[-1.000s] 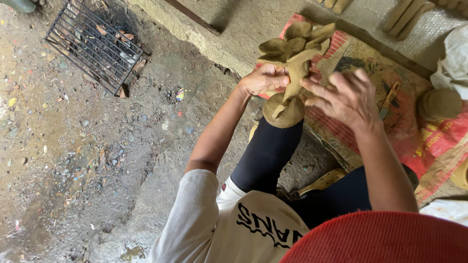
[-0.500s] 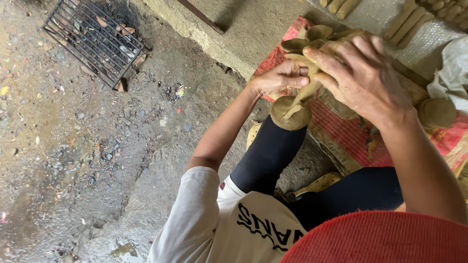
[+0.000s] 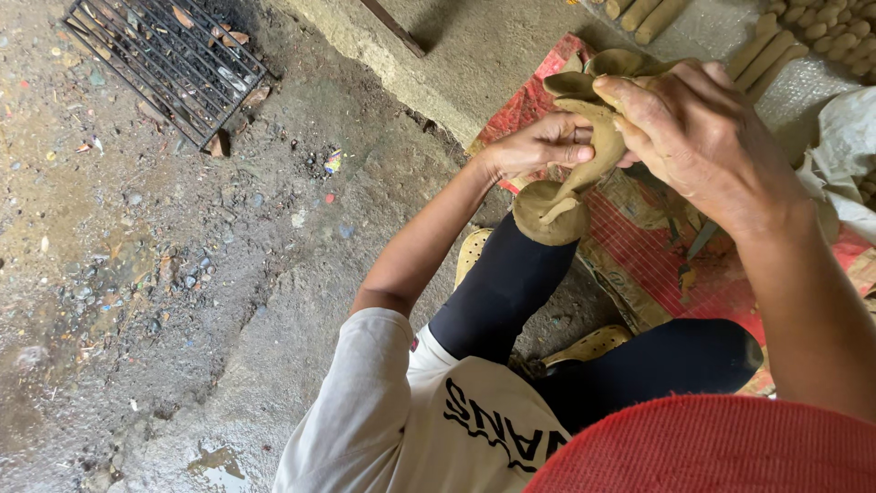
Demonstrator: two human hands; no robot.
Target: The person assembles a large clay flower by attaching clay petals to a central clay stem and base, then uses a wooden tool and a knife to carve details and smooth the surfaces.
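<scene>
Clay, brown and damp-looking, is being worked as a small figure point(image 3: 584, 151) held up above the person's left knee, with its round flat base point(image 3: 547, 212) resting on or just over that knee; which of the two cannot be told. The left hand point(image 3: 538, 146) is closed on the figure's middle from the left side, the fingers curled against the clay. The right hand point(image 3: 693, 137) is wrapped over the upper part from the right, its fingers pressed on the leaf-like pieces at the top, so the grip of each hand is shut on the figure. A red mat point(image 3: 657, 256) is spread on the ground beneath and behind the figure, and a thin tool point(image 3: 698, 242) is seen lying on it, partly hidden by the right forearm. Rolls of clay point(image 3: 803, 46) are laid side by side at the upper right, on a pale sheet. A metal grate point(image 3: 164, 64) with dry leaves caught on it is set in the dirt floor at the upper left, well apart from the hands. No container is clearly seen.
</scene>
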